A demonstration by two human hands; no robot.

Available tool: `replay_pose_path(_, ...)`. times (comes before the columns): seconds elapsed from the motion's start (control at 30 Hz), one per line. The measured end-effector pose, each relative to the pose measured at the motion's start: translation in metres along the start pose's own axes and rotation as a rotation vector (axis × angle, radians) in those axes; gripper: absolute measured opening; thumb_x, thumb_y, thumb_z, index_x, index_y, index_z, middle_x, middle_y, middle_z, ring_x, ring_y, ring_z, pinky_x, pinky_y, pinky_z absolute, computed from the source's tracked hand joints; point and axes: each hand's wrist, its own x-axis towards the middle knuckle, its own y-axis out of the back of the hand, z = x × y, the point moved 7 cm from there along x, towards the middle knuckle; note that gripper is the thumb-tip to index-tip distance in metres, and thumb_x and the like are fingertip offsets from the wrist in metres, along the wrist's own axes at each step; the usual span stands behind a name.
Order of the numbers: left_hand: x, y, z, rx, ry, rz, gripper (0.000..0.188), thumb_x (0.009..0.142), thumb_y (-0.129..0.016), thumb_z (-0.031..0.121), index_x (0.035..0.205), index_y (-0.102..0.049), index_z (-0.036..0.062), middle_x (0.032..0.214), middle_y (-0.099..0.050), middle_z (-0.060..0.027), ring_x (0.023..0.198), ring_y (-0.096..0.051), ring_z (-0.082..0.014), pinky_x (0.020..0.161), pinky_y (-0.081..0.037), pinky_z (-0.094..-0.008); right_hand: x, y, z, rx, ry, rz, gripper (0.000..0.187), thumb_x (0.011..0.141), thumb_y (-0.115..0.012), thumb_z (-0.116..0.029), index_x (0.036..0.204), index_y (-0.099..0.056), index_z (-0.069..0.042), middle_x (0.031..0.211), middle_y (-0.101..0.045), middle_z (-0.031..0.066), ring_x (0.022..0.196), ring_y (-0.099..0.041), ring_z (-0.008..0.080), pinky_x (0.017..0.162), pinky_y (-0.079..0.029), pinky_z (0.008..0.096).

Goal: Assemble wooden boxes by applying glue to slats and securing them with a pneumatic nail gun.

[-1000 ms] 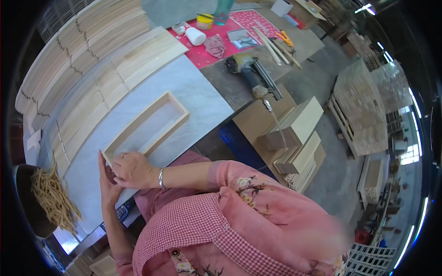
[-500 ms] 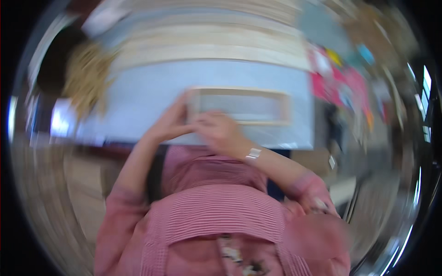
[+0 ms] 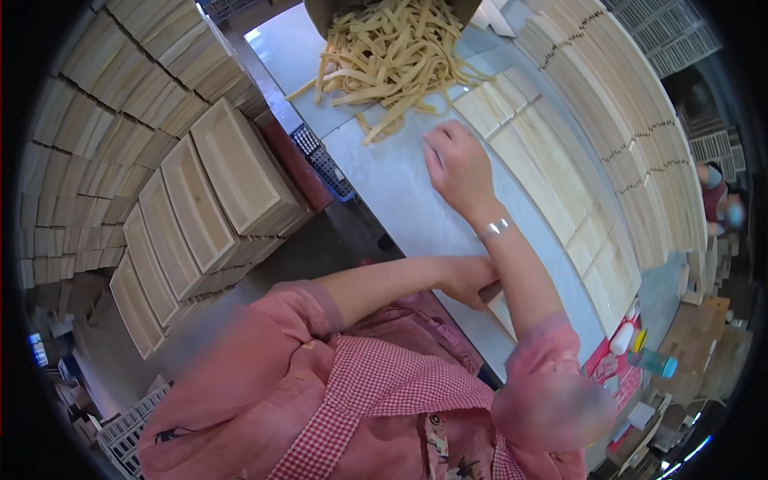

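My right hand (image 3: 460, 166) hangs over the pale tabletop (image 3: 400, 188), just short of a heap of flat yellowish strips (image 3: 392, 56). Its fingers are loosely bent, the thumb stands a little apart, and nothing shows in it. The strips spill out of a dark container (image 3: 320, 14). Close to the table's near edge, my left hand (image 3: 464, 280) grips the end of a wooden frame (image 3: 502, 312). My right forearm crosses in front and hides most of that frame and some left fingers.
Wooden panels (image 3: 560, 172) lie in rows across the table, with stacked boards (image 3: 616, 120) behind. At left stand shallow wooden trays (image 3: 180, 232) and tall wood stacks (image 3: 104, 120). A blue basket (image 3: 320, 164) sits by the table edge. A bottle (image 3: 652, 362) lies on the right.
The view has swung left toward the strips. My right hand has left the wooden frame and reached out to the heap. My left hand stays at the frame's end.
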Motion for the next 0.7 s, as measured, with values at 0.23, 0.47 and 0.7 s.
replay_pose_path(0.23,0.006,-0.001,-0.008,-0.064,-0.048,-0.057,0.023,0.069,-0.076,0.000,0.084,-0.059,0.0041,0.073,-0.063,-0.0068,0.069,-0.056,-0.0266,0.067,-0.046,-0.0321,0.038,-0.056,0.056,-0.236,-0.149,0.099,0.010,0.080,-0.063,-0.006,0.089,-0.066,-0.003,0.095,-0.065,0.0095,0.080,-0.057,0.0328,0.073,-0.050,0.0403)
replay_pose_path(0.47,-0.001,0.004,0.001,0.075,-0.094,0.044,0.034,0.071,-0.077,0.003,0.100,-0.059,-0.0006,0.096,-0.064,-0.0124,0.077,-0.058,-0.0269,0.066,-0.047,-0.0325,-0.019,-0.007,0.008,-0.017,-0.160,-0.408,0.005,0.072,-0.064,-0.008,0.075,-0.062,-0.004,0.065,-0.059,0.0067,0.072,-0.054,0.0285,0.066,-0.048,0.0366)
replay_pose_path(0.7,0.005,0.004,-0.003,0.077,-0.105,0.062,0.092,0.070,-0.079,0.005,0.148,-0.031,-0.0028,0.128,-0.053,-0.0193,0.092,-0.056,-0.0294,0.079,-0.050,-0.0343,-0.060,0.109,0.051,0.336,-0.633,0.154,0.006,0.084,-0.063,-0.004,0.081,-0.058,-0.006,0.069,-0.059,0.0013,0.063,-0.055,0.0127,0.062,-0.045,0.0267)
